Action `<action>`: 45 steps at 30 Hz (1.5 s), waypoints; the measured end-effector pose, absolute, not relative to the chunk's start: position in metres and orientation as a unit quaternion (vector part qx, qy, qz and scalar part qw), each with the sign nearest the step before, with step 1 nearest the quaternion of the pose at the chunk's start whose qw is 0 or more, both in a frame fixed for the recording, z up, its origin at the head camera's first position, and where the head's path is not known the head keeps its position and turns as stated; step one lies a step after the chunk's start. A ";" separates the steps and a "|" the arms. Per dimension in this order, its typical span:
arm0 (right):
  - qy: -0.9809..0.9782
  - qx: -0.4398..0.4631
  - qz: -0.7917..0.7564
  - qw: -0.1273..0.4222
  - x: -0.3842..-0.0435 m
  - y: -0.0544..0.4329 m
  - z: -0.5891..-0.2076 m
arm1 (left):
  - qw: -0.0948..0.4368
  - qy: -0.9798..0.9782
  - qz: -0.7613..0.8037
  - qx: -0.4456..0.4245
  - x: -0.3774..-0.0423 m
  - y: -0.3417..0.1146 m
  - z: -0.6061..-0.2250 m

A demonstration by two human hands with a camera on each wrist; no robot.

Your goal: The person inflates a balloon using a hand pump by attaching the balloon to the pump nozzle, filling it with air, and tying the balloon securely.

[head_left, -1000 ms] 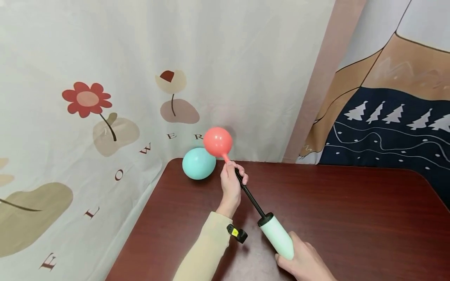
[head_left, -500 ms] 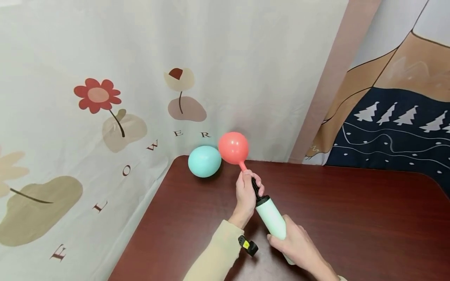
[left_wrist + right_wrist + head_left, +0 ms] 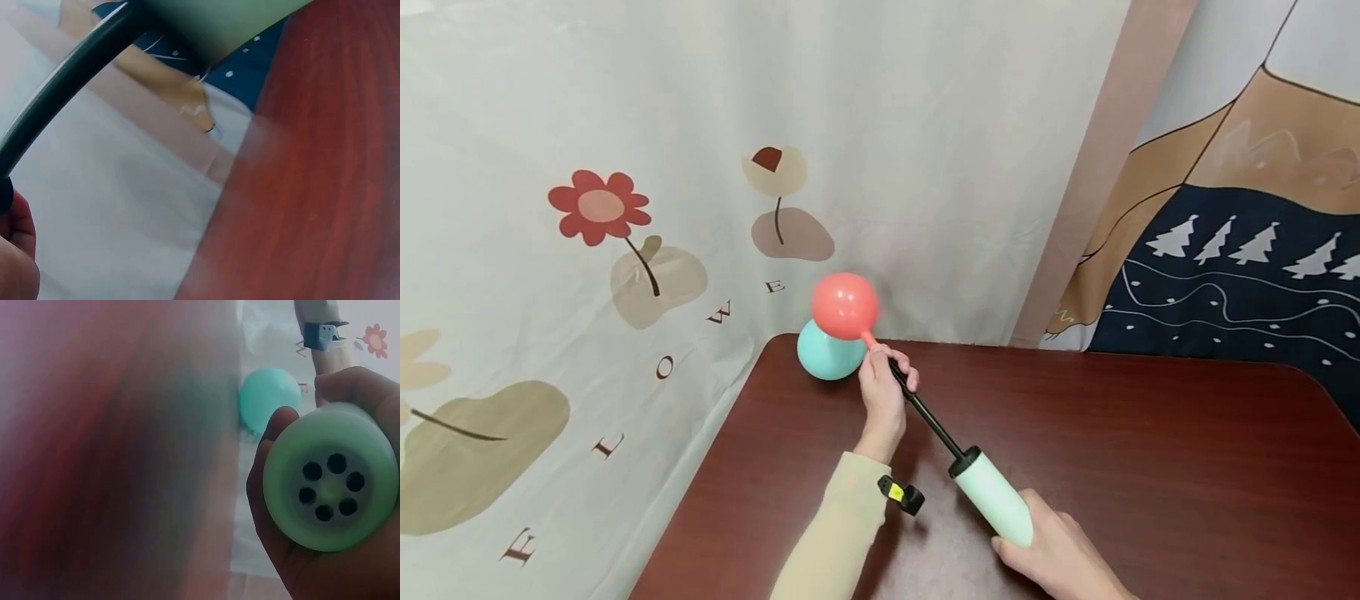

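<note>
A balloon pump [image 3: 995, 497] with a pale green barrel and a black rod is held between both hands. My left hand [image 3: 883, 392] grips its black nozzle end, pinching the neck of a round, partly inflated red balloon [image 3: 844, 306] there. Around the green barrel curl the fingers of my right hand [image 3: 1060, 546]. The rod stands drawn out between barrel and left hand. In the right wrist view the barrel's end [image 3: 330, 487] shows a ring of holes. A turquoise balloon [image 3: 829, 354] lies at the table's far left corner, partly behind the red one.
The dark red-brown table [image 3: 1112, 450] reaches to a pale curtain [image 3: 925, 167] with printed flowers and letters at the back and left. A dark blue patterned cloth [image 3: 1240, 283] hangs at the right. A black wrist camera [image 3: 902, 495] sits on the left sleeve.
The barrel slid up the rod to my left hand half a second ago, and is now pulled back again. The left hand and red balloon shifted right, then back left. The red balloon looks slightly larger.
</note>
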State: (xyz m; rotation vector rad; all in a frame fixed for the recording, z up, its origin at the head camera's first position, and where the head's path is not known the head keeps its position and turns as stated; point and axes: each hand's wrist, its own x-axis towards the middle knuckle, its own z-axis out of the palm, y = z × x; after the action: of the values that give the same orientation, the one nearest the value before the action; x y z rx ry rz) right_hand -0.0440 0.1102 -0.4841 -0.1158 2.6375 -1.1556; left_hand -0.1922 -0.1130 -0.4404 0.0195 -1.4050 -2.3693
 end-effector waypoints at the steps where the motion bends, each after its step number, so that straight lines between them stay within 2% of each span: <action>1: 0.908 -0.041 -0.397 0.130 -0.041 0.114 -0.485 | 0.196 -0.497 -0.845 0.009 -0.194 -0.116 -0.438; 6: 0.910 -0.059 -0.390 0.127 -0.029 0.128 -0.487 | 0.206 -0.494 -0.845 0.004 -0.196 -0.114 -0.434; 17: 0.886 -0.038 -0.438 0.147 -0.046 0.111 -0.486 | 0.142 -0.546 -0.825 -0.019 -0.172 -0.073 -0.451; 26: 0.893 -0.059 -0.442 0.063 -0.064 0.094 -0.475 | 0.115 -0.554 -0.824 -0.032 -0.160 -0.060 -0.459; 32: 0.891 -0.048 -0.445 0.079 -0.065 0.086 -0.472 | 0.145 -0.548 -0.824 -0.017 -0.172 -0.074 -0.455; 38: 0.912 -0.044 -0.399 0.090 -0.049 0.095 -0.472 | 0.189 -0.488 -0.852 0.013 -0.197 -0.107 -0.445; 45: 0.918 -0.050 -0.376 0.115 -0.033 0.111 -0.478 | 0.186 -0.477 -0.859 0.032 -0.207 -0.137 -0.439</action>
State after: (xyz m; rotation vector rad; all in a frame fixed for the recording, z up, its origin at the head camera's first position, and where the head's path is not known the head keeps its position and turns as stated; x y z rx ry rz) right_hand -0.0331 0.1107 -0.4778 -0.1477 2.6897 -1.1019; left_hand -0.2067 -0.1369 -0.4389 0.0903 -1.3425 -2.4179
